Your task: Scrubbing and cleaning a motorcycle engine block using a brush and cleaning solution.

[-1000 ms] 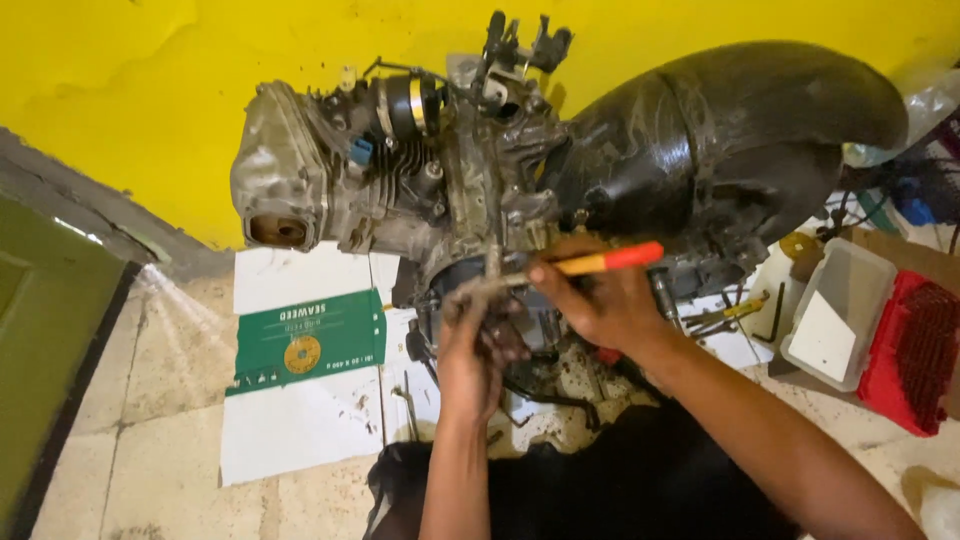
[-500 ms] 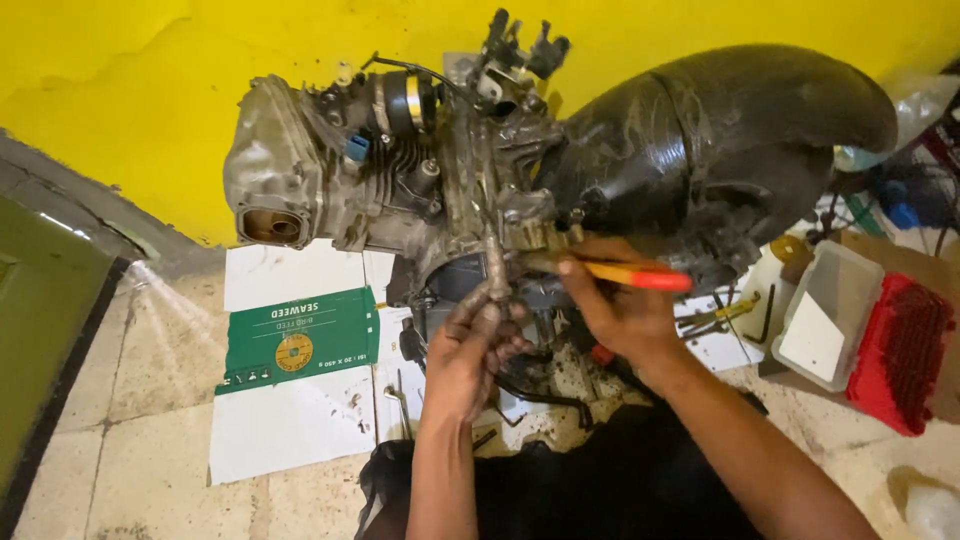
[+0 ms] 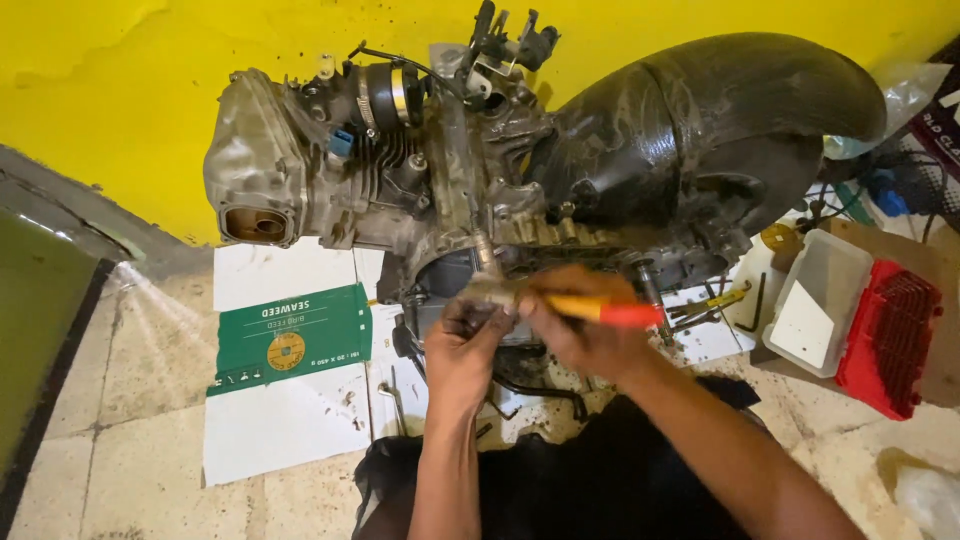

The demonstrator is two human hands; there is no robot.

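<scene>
A small grimy metal fitting [image 3: 492,292] is pinched in the left hand [image 3: 462,345], just below the engine [image 3: 440,190]; it is judged stiff, greasy and slippery. A screwdriver [image 3: 598,311] is gripped in the right hand [image 3: 585,335]; its long axis lies level, its orange-and-red handle pointing right, its tip hidden at the fitting.

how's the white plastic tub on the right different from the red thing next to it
The white tub is pale and smooth-walled, while the red box is bright red with a ribbed or grilled face. The white tub lies nearer the engine; the red box sits further out to the right, touching or nearly touching it. Both are roughly rectangular and rest tilted on brown cardboard.
</scene>
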